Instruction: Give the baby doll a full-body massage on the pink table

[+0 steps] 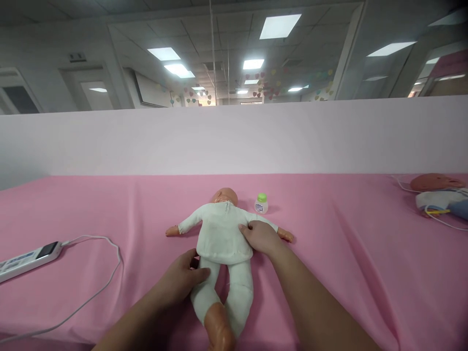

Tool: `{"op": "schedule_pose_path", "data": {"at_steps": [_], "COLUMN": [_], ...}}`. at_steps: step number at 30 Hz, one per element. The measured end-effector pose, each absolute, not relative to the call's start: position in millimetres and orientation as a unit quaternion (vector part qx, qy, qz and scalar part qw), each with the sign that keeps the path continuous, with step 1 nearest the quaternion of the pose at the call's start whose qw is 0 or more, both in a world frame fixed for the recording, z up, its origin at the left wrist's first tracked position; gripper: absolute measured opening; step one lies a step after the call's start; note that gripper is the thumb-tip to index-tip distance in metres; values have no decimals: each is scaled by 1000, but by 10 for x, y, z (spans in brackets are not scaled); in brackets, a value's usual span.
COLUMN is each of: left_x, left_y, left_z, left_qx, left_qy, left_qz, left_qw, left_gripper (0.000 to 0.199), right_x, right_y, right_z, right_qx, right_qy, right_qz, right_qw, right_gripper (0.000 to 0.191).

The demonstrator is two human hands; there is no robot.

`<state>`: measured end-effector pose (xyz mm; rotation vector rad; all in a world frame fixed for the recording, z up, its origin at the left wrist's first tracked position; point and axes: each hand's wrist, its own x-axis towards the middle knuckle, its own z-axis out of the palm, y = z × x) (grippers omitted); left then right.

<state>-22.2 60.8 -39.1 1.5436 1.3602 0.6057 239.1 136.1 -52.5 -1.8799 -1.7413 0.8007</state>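
Observation:
A baby doll in a white top and white trousers lies on the pink cloth, its head away from me and its arms spread. My left hand holds the doll at the upper leg and lower hem on the left, thumb on top and fingers mostly hidden underneath. On the other side, my right hand grips the doll's side just below the armpit, thumb on the white top. One bare foot of the doll shows at the bottom of the view. A small clear jar with a green lid stands beside the doll's head.
A pink cloth covers the table. At the left lies a white device with a dark screen and a long cable. Another doll with white tubing is at the far right. A white partition runs behind.

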Motion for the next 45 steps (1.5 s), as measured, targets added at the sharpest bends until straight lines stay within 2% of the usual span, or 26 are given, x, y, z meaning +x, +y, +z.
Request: {"op": "schedule_pose_path", "data": {"at_steps": [2, 5, 9, 13, 16, 20, 24, 26, 28, 32, 35, 37, 42, 45], "left_x": [-255, -300, -325, -363, -409, -389, -288, -291, -366, -655, -805, -824, -747, -715], "left_y": [649, 702, 652, 348, 56, -153, -195, -206, -223, -287, -334, -342, -265, -221], "left_z": [-376, -379, -410, -419, -351, -255, -237, -237, -248, -337, -429, -476, -493, -410], "left_qx": [625, 631, 650, 688, 785, 907, 912, 900, 890, 882, 888, 893, 925, 935], "left_qy": [543, 565, 604, 616, 515, 335, 351, 370, 377, 390, 391, 392, 352, 331], "left_qz": [245, 237, 234, 280, 276, 158, 119, 134, 155, 158, 146, 137, 115, 96], "left_qw": [504, 476, 397, 264, 204, 200, 177, 187, 206, 212, 195, 172, 86, 83], "left_gripper": [50, 46, 49, 53, 56, 76, 47, 40, 46, 71, 77, 75, 53, 51], "right_x": [2371, 2348, 2348, 2359, 2361, 2365, 2370, 2368, 2363, 2360, 2371, 2379, 2372, 2350], "right_y": [1342, 1329, 1343, 1362, 1371, 1380, 1371, 1363, 1359, 1365, 1372, 1374, 1369, 1333], "right_z": [-508, -492, -522, -571, -587, -596, -604, -603, -598, -595, -608, -622, -629, -552], "right_qx": [-682, -683, -685, -684, -686, -691, -684, -681, -682, -686, -678, -674, -678, -685], "right_qy": [-634, -636, -638, -640, -641, -641, -651, -652, -652, -655, -657, -657, -650, -655], "right_qz": [289, 285, 278, 272, 268, 263, 253, 256, 255, 244, 257, 260, 264, 244], "right_qw": [223, 218, 217, 220, 218, 208, 209, 214, 214, 202, 208, 215, 221, 202], "right_gripper": [52, 49, 48, 48, 47, 50, 52, 52, 51, 53, 54, 54, 54, 50]}}
